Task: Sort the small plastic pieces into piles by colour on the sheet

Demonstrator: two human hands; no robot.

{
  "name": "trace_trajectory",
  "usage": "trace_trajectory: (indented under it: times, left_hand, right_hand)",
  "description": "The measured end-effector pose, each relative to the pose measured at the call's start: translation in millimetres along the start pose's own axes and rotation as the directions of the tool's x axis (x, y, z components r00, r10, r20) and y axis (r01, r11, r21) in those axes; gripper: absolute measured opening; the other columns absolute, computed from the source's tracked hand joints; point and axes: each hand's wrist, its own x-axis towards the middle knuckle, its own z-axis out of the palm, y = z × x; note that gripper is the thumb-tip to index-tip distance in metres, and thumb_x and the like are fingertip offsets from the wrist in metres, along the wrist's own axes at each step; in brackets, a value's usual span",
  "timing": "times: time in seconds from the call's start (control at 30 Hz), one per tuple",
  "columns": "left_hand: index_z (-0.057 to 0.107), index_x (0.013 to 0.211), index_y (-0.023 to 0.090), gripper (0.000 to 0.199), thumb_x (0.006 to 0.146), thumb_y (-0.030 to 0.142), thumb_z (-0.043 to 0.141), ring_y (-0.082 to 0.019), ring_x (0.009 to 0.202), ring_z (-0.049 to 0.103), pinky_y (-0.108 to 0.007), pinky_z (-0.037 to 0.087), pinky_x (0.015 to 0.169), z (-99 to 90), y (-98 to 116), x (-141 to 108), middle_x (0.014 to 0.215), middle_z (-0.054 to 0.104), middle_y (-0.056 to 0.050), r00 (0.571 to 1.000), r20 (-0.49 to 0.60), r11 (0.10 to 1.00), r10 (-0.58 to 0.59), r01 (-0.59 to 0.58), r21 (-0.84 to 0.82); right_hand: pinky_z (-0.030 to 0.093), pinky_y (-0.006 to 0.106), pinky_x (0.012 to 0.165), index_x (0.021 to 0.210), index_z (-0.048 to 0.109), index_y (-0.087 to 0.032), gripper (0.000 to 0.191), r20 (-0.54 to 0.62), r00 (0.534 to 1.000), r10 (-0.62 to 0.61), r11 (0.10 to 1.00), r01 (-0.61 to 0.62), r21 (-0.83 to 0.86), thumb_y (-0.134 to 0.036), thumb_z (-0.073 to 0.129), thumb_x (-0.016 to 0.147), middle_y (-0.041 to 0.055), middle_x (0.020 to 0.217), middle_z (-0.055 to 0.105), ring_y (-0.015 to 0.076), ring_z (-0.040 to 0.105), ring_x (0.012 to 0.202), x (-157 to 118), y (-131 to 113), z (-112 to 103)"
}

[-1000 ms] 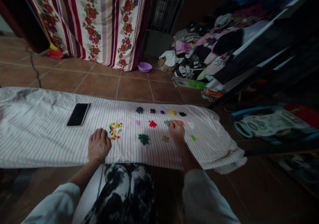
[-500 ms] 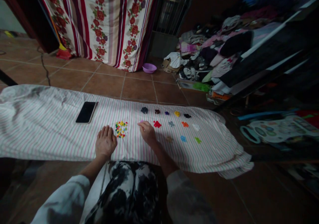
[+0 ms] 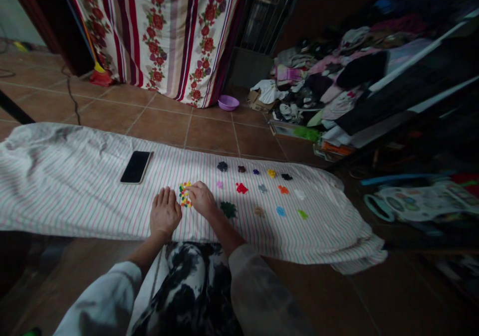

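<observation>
At left we see the phone (image 3: pixel 136 167) on the striped cloth (image 3: pixel 93 186), apart from everything else. Our left hand (image 3: pixel 164 211) lies flat, fingers together, just beside the mixed pile (image 3: pixel 183 199); a drag of it could ruck the cloth and scatter pieces. Our right hand (image 3: pixel 202 200) is at that pile's right edge, fingertips narrowed; we cannot tell whether they hold anything. The dark green pile (image 3: pixel 228 209) sits close by our right forearm (image 3: pixel 227 232), so a low sweep might spread it towards the tan pile (image 3: pixel 259 211).

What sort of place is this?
Probably a room in someone's home: a flowered curtain hangs at the back, clothes lie heaped to the right, and a purple bowl sits on the tiled floor.
</observation>
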Motion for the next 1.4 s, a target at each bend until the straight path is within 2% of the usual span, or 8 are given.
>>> trace_trajectory:
  times: [0.17,0.47,0.7,1.03,1.27,1.4]
  left_hand:
    - [0.059,0.125,0.002,0.047,0.089,0.024,0.038,-0.034,0.133,0.046,-0.048,0.035,0.111,-0.3,-0.3,0.2,0.137,0.054,-0.023,1.000,-0.003,1.000,0.004,-0.004,-0.016]
    - [0.059,0.125,0.003,0.047,0.088,0.024,0.039,-0.034,0.134,0.046,-0.049,0.034,0.111,-2.2,0.7,0.9,0.137,0.054,-0.023,1.000,0.002,0.999,-0.012,0.012,-0.053]
    - [0.060,0.124,0.004,0.046,0.089,0.024,0.039,-0.034,0.132,0.047,-0.049,0.035,0.110,-2.7,1.2,1.3,0.136,0.056,-0.023,1.000,-0.012,1.000,-0.002,0.002,-0.028]
    - [0.058,0.126,0.005,0.047,0.089,0.025,0.039,-0.034,0.133,0.046,-0.049,0.034,0.110,-3.4,1.0,0.9,0.137,0.055,-0.023,1.000,0.000,0.999,-0.004,0.004,-0.037]
    - [0.059,0.125,0.005,0.046,0.089,0.025,0.038,-0.034,0.133,0.046,-0.048,0.034,0.110,-5.1,1.3,0.3,0.137,0.055,-0.022,1.000,0.012,1.000,0.008,-0.008,-0.008]
    - [0.059,0.125,0.007,0.045,0.089,0.026,0.038,-0.033,0.132,0.047,-0.048,0.035,0.109,-6.3,1.9,0.4,0.136,0.056,-0.021,1.000,-0.002,1.000,0.014,-0.014,0.004]
  right_hand:
    - [0.043,0.027,0.094,0.119,0.068,-0.026,0.033,0.059,0.997,0.046,0.996,-0.041,-0.085,-0.020,0.045,0.096,0.0064,0.103,0.063,0.0173,0.055,0.102,6.5,-6.5,1.3]
    - [0.043,0.027,0.093,0.104,0.069,-0.023,0.021,0.053,0.996,0.072,0.989,-0.064,-0.134,-0.027,0.051,0.095,0.0061,0.104,0.063,0.0172,0.055,0.102,10.3,-10.9,-0.7]
    - [0.043,0.028,0.092,0.104,0.068,-0.022,0.020,0.080,0.987,0.136,0.976,-0.120,-0.181,-0.026,0.051,0.094,0.0072,0.105,0.064,0.0182,0.055,0.104,14.0,-19.6,-5.0]
    - [0.043,0.026,0.091,0.101,0.068,-0.021,0.020,0.103,0.974,0.202,0.968,-0.183,-0.171,-0.026,0.051,0.093,0.0068,0.106,0.066,0.0170,0.058,0.102,19.1,-26.4,-10.7]
    - [0.043,0.027,0.088,0.102,0.068,-0.020,0.021,0.119,0.972,0.202,0.965,-0.176,-0.196,-0.027,0.050,0.094,0.0076,0.107,0.066,0.0174,0.058,0.103,22.6,-26.7,-10.0]
    - [0.044,0.027,0.087,0.100,0.067,-0.020,0.023,0.088,0.982,0.167,0.969,-0.146,-0.201,-0.027,0.046,0.096,0.0080,0.105,0.066,0.0177,0.058,0.101,17.2,-28.1,-12.5]
